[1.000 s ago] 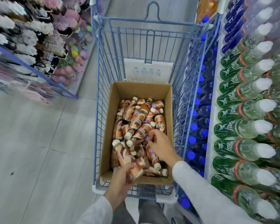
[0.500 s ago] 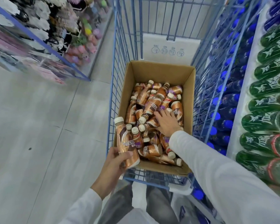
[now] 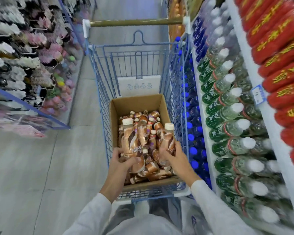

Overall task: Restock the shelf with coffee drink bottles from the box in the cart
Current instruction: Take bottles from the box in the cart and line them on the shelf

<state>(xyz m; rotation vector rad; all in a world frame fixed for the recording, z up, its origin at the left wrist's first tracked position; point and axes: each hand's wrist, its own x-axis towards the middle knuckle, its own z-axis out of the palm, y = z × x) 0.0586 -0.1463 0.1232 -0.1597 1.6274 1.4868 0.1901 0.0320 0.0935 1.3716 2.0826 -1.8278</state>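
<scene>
At lower centre of the frame the left grip [image 3: 120, 160] is clasped round the lower body of one coffee drink bottle [image 3: 131, 141], and the right grip [image 3: 175, 158] is clasped round a second bottle [image 3: 167, 141]. Both are upright, caps up, just above the heap of loose bottles [image 3: 143, 122] in the cardboard box [image 3: 136, 103], which sits at the near end of the blue wire cart [image 3: 98, 85]. The likeliest slip looks to be on the left. That hold sits low on a glossy sleeve, leaving the bottle top-heavy, and I cannot tell whether the fingers also catch a bottle lying beneath. A quick lift could tip the bottle or drag its neighbour up and let it fall. On the right, the cart's wire side stands between the box and the shelving, so a low swing could knock the bottle against it. A wide swing could nudge the green bottles [image 3: 227, 129] stacked cap-outward at right. No coffee slot shows on any shelf, so a hurried placement could land in the wrong row.
</scene>
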